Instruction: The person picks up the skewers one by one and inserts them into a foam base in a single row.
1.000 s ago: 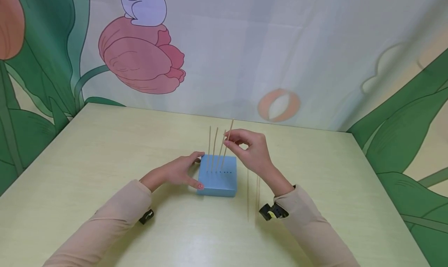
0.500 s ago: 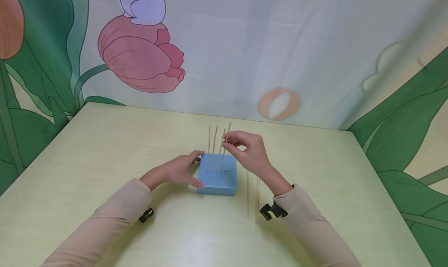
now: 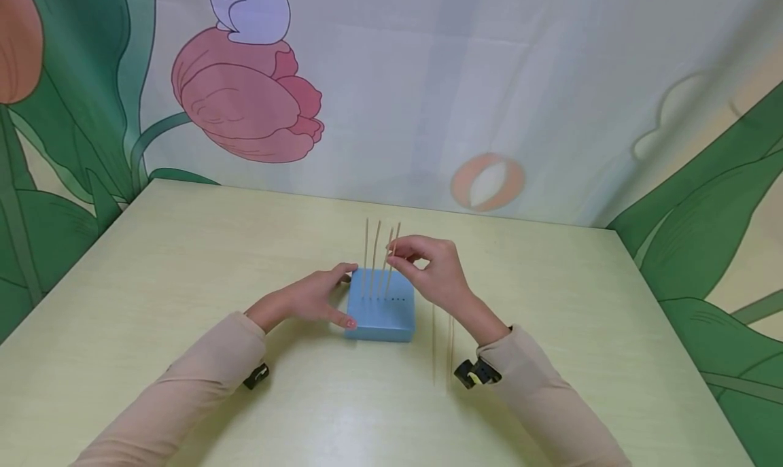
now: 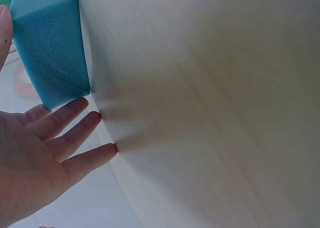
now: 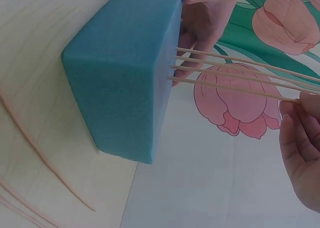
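Observation:
A blue foam block (image 3: 380, 317) lies on the table. My left hand (image 3: 310, 297) holds its left side, thumb at the near corner and fingers at the far one. In the left wrist view its fingers are spread, and some fingertips touch the table. Thin wooden sticks (image 3: 366, 256) stand in a row of holes in the block. My right hand (image 3: 436, 270) pinches the rightmost wooden stick (image 3: 389, 277) near its upper part. That stick's lower end is at a hole, slightly tilted, as the right wrist view (image 5: 235, 90) stick shows.
Loose sticks (image 3: 434, 351) lie on the table to the right of the block, partly under the right forearm. Several holes (image 3: 397, 299) without sticks continue the row to the right. A printed curtain (image 3: 391, 100) hangs behind the table (image 3: 293, 412).
My right hand has moved down and slightly left, and the stick it pinches has sunk lower at the hole. My left hand and the block have stayed in place.

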`<control>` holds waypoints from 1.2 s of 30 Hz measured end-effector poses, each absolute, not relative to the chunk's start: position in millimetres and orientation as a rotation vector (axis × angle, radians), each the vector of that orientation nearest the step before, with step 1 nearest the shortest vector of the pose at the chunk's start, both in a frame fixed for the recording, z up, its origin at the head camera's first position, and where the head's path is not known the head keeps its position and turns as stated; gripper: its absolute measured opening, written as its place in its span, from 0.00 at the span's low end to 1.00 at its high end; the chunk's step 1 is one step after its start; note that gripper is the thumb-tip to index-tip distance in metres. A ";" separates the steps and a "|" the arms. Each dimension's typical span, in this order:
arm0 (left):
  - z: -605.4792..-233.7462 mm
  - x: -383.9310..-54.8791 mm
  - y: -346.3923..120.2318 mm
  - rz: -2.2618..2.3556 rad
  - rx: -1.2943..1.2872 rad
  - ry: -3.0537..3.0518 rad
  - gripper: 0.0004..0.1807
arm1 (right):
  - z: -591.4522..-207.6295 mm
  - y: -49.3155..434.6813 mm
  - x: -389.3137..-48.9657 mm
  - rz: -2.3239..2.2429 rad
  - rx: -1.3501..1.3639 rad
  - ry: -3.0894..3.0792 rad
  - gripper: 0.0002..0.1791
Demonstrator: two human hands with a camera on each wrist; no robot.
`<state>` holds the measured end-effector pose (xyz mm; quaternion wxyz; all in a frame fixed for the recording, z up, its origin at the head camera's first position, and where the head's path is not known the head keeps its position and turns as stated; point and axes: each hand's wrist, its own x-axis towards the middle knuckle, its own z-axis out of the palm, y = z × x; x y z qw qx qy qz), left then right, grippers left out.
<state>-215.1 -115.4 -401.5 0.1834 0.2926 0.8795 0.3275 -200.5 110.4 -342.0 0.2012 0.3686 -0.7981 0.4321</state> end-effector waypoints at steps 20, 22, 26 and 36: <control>-401.6 -215.2 -116.5 0.917 0.842 2.485 0.56 | -346.5 103.7 -201.0 1.366 0.972 -2.296 0.02; -401.8 -215.3 -116.5 0.913 0.842 2.489 0.56 | -345.8 102.3 -199.9 1.391 0.958 -2.304 0.02; -401.7 -215.3 -116.4 0.912 0.842 2.488 0.56 | -344.2 100.3 -198.3 1.412 0.936 -2.328 0.02; -402.2 -215.7 -116.4 0.916 0.831 2.479 0.56 | -344.4 98.9 -200.1 1.451 0.900 -2.335 0.02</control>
